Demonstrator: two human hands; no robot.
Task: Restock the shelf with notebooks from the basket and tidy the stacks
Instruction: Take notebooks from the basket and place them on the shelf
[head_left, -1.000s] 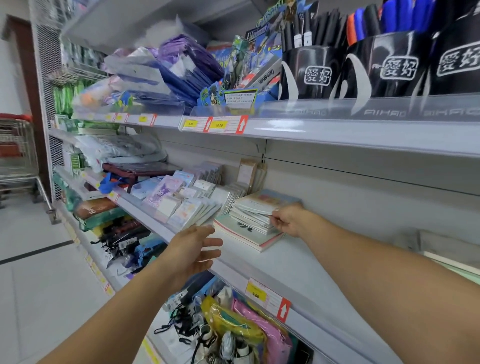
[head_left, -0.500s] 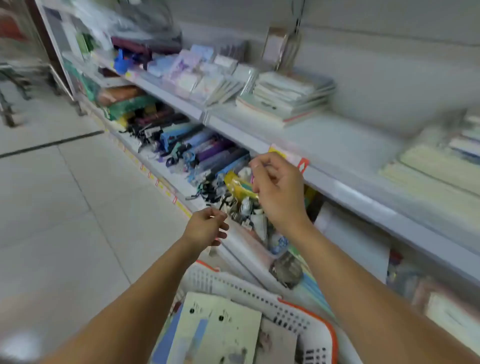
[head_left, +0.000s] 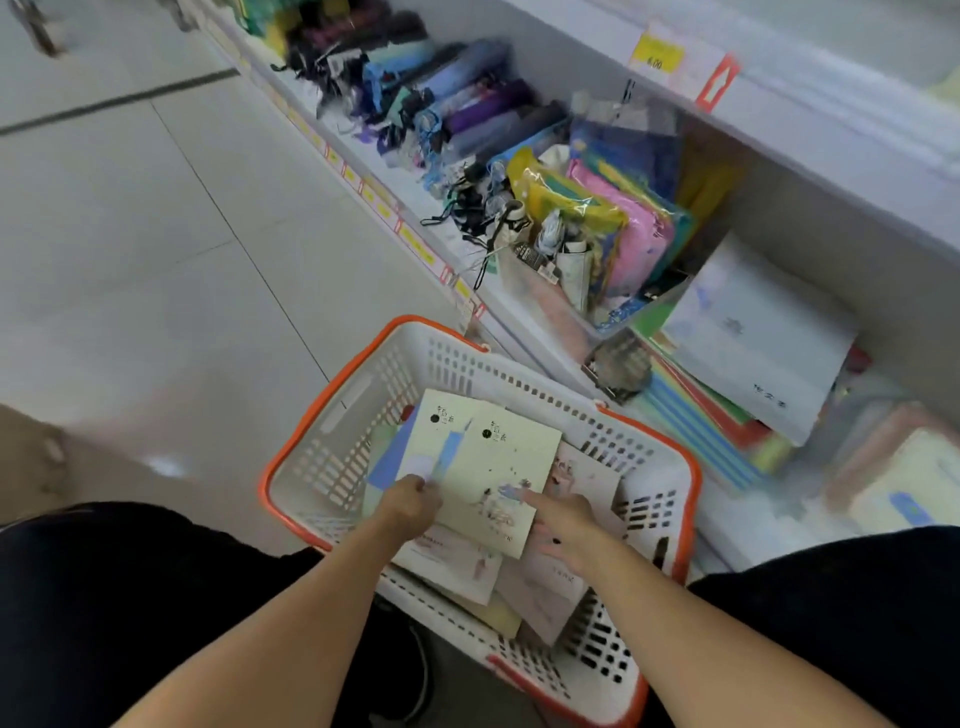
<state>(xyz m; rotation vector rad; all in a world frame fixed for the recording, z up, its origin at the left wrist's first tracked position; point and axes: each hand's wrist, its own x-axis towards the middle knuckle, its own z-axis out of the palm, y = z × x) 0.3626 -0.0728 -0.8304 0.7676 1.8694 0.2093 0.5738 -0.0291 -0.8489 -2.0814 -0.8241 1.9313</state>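
The fingers (head_left: 423, 488) of the left hand (head_left: 408, 506) pinch the left edge of the top notebook (head_left: 498, 473) in the basket (head_left: 332, 395). The right hand (head_left: 566, 525) lies spread open on that notebook's right edge, over more notebooks, with the basket on the floor (head_left: 156, 260) beside the bottom shelf (head_left: 519, 306).

The basket (head_left: 332, 410) stands on the floor (head_left: 156, 234) before the bottom shelf (head_left: 524, 306), with notebooks (head_left: 498, 467) lying stacked inside it and umbrellas (head_left: 457, 109) and folders (head_left: 634, 234) lying on that shelf beyond its far rim.
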